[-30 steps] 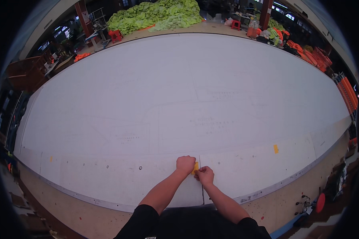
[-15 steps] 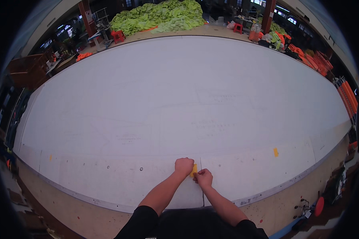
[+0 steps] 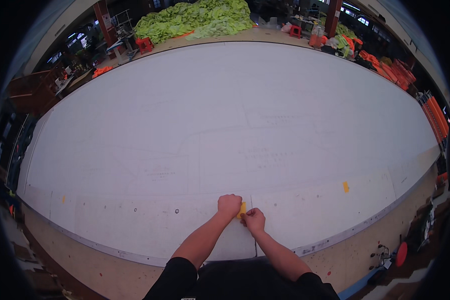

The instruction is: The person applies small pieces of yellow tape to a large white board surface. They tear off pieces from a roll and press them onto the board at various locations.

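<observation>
A small yellow piece, looking like tape, shows between my hands at the near side of a wide white table. My left hand is closed in a fist at its left edge, fingers curled under and mostly hidden. From the lower right, my right hand pinches the lower edge of the same piece between thumb and fingertips. Both hands are low over the pale near strip of the table, just left of and across a dark seam.
Similar yellow pieces lie on the strip to the right and far left. Faint pencil-like lines mark the white surface. Beyond the far edge sit a heap of lime-green fabric, red stools and orange bundles.
Both hands stay at the yellow piece with nearly the same grip. The whole view has shifted slightly.
</observation>
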`<control>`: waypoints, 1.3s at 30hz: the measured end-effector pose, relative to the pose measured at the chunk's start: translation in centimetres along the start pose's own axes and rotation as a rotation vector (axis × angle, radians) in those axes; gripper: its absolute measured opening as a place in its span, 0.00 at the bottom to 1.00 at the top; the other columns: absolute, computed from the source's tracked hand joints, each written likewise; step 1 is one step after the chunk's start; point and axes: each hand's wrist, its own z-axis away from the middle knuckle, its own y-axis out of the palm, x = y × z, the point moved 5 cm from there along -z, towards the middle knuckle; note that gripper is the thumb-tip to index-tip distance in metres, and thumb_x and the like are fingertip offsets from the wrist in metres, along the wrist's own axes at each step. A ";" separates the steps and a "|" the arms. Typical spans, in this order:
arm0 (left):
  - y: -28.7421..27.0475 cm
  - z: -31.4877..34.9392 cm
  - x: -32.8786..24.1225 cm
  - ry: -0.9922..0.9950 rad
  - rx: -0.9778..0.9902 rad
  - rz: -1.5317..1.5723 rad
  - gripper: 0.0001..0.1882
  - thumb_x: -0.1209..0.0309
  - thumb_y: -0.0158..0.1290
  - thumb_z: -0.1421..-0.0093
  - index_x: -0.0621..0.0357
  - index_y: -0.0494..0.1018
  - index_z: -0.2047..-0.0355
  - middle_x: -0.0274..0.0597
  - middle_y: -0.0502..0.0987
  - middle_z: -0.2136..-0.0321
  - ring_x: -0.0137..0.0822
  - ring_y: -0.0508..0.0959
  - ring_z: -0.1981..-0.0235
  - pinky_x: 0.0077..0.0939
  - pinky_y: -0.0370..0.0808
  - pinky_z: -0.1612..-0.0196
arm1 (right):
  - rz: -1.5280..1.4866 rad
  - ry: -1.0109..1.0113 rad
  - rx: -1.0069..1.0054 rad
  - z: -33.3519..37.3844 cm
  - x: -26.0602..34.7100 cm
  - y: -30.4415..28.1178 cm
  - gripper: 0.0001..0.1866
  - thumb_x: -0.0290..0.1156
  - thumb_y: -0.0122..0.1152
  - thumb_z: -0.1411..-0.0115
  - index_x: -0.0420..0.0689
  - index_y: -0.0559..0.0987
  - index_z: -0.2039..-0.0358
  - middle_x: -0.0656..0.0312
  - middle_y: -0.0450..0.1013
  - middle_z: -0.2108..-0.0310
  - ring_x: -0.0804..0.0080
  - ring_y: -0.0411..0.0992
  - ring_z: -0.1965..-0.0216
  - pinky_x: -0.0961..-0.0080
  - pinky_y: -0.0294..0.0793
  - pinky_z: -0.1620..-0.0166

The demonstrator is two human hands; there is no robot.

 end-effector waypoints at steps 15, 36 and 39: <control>-0.8 0.5 -0.2 -0.002 0.074 -0.014 0.11 0.59 0.60 0.33 0.47 0.88 0.63 0.45 0.89 0.63 0.47 0.90 0.61 0.47 0.86 0.63 | 0.097 0.076 0.011 -0.3 0.0 0.2 0.14 0.27 0.79 0.39 0.41 0.77 0.66 0.58 0.83 0.72 0.69 0.86 0.74 0.73 0.82 0.74; -0.5 -0.7 -2.2 0.007 0.083 0.047 0.12 0.55 0.62 0.34 0.45 0.88 0.62 0.45 0.89 0.64 0.49 0.89 0.60 0.47 0.85 0.60 | -0.030 0.060 -0.065 0.1 -0.9 -2.7 0.13 0.24 0.77 0.38 0.40 0.76 0.65 0.56 0.83 0.71 0.69 0.85 0.75 0.73 0.84 0.74; -0.3 -0.9 -2.0 -0.021 0.091 0.060 0.12 0.55 0.63 0.34 0.45 0.89 0.62 0.45 0.89 0.65 0.49 0.89 0.61 0.47 0.85 0.60 | -0.005 0.023 -0.074 0.1 -0.6 -2.8 0.13 0.25 0.77 0.38 0.40 0.76 0.65 0.56 0.83 0.71 0.69 0.85 0.75 0.73 0.84 0.74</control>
